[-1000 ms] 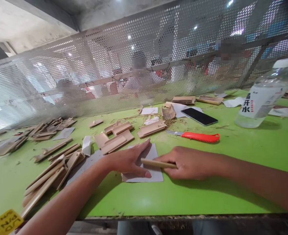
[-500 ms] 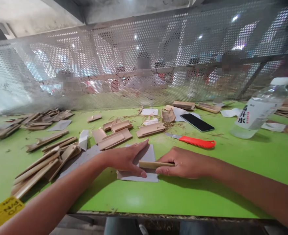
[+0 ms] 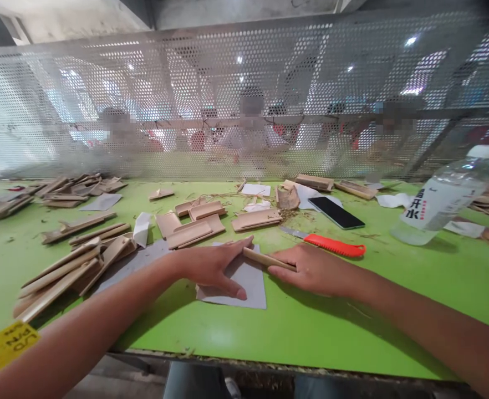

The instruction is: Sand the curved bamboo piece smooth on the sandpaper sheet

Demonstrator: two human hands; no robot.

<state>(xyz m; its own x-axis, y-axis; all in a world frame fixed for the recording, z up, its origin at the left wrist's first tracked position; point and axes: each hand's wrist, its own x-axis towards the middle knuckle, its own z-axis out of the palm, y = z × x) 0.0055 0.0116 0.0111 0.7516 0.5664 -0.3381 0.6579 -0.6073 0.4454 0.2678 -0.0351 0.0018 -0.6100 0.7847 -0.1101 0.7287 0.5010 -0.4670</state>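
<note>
My left hand [image 3: 211,268] lies flat with fingers spread on a pale grey sheet of paper [image 3: 250,285], whose left edge is curled. The thumb points right across the sheet. In my right hand [image 3: 313,269] is a slim piece of bamboo [image 3: 265,258], pinched between thumb and fingers. The free end of the bamboo is over the sheet's right part, close to my left fingertips; whether it touches the sheet I cannot tell. Just beyond my right hand a red-handled knife [image 3: 336,245] lies with its blade out, pointing left.
Split bamboo pieces [image 3: 197,231] lie beyond my left hand, with a larger pile [image 3: 61,274] to the left. A black phone [image 3: 336,213] and a tilted-looking water bottle [image 3: 444,199] are at the right. A perforated metal screen [image 3: 178,138] borders the green table's far side; people sit behind it.
The bamboo piece in my right hand has moved away from me and now slants, its left end farther off. My left hand stays on the sheet. The view has shifted slightly.
</note>
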